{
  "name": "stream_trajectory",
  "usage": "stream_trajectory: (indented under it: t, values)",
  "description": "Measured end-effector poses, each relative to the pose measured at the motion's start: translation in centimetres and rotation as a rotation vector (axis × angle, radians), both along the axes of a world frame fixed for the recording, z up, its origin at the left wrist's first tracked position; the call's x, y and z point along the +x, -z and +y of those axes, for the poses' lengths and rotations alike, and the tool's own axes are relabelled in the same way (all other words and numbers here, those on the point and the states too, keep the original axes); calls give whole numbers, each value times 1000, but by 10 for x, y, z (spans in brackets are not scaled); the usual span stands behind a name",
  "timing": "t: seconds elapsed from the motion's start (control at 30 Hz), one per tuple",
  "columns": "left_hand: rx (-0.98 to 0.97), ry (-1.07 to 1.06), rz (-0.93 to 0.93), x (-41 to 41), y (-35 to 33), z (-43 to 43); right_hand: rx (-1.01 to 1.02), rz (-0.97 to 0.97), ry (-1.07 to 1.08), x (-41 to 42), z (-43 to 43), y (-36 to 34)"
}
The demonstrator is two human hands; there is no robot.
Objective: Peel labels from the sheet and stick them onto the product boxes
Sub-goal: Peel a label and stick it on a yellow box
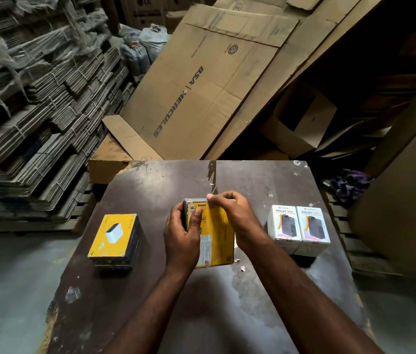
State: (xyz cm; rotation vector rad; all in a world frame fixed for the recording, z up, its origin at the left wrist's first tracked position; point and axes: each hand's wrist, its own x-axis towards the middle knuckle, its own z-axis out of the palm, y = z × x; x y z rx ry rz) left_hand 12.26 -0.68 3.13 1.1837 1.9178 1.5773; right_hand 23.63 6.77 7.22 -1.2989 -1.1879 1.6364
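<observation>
I see the left hand (182,238) gripping the yellow box (217,233). The right hand (229,213) seems to pinch its far edge.

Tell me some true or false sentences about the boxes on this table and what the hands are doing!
1. The left hand and the right hand are both on the yellow box in the middle of the table. True.
2. The two white boxes stand on the person's left. False: they stand on the right, and a stack of yellow-topped boxes is on the left.
3. The white boxes stand side by side. True.
4. The stack has a red top. False: the top is yellow.
5. Flattened cardboard leans behind the table. True.
</observation>
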Motion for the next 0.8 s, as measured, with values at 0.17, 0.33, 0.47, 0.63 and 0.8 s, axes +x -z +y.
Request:
stream_trajectory:
  t: [0.17,0.33,0.47,0.63,0.8]
  values:
    - [13,14,26,-1,5,1,-77,47,96,-4,1,1]
    - [-4,43,-11,-2,9,-1,-205,73,125,-2,2,0]
    - [-18,43,-13,-8,9,2,-283,88,32,1,3,-2]
    - [-12,61,-13,-11,6,3,-192,40,7,1,1,-2]
    - [-1,45,34,-3,3,0,-264,58,145,-8,1,2]
